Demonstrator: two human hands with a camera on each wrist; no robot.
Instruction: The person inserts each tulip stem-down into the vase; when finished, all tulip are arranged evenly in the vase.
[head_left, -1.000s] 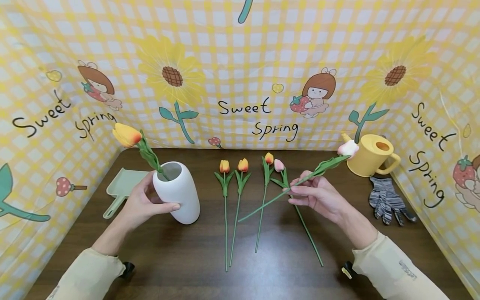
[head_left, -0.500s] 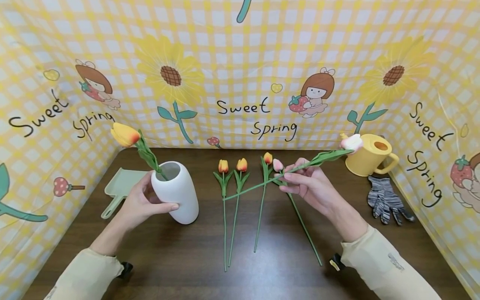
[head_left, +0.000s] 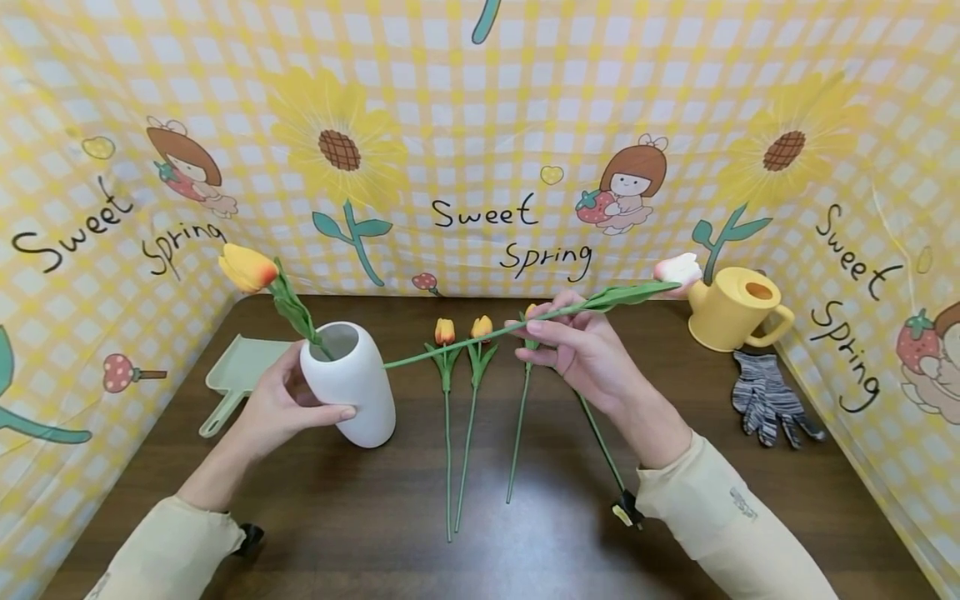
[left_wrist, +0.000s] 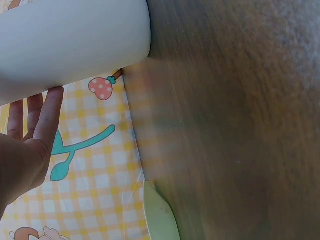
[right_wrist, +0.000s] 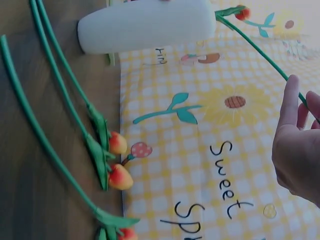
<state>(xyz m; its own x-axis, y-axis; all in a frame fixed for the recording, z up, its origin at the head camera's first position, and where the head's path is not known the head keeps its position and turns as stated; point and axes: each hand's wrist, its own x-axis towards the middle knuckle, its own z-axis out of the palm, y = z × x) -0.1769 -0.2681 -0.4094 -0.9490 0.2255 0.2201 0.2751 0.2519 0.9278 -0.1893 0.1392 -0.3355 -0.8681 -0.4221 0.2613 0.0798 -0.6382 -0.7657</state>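
My left hand (head_left: 273,410) grips the white vase (head_left: 366,396) by its side, thumb across the front. Out of its mouth leans a yellow-orange tulip (head_left: 251,268), tilted left. My right hand (head_left: 588,350) pinches the green stem of a pink-and-white tulip (head_left: 677,272), held nearly level with its bloom to the right. The free end of that stem comes close to the vase's right side, just below the rim level. Two orange tulips (head_left: 445,332) lie side by side right of the vase. A third orange tulip (head_left: 519,433) and another stem (head_left: 602,437) are partly hidden by the right hand.
Behind the left hand lies a pale green dustpan (head_left: 247,365). A yellow watering can (head_left: 727,312) stands at the back right, with a grey knitted glove (head_left: 772,400) in front. A checked cloth (head_left: 480,125) walls the brown table (head_left: 375,517) on three sides.
My right hand has moved left and slightly up with the pink-and-white tulip, bringing its stem end from over the table to beside the vase. The left hand keeps its hold on the vase.
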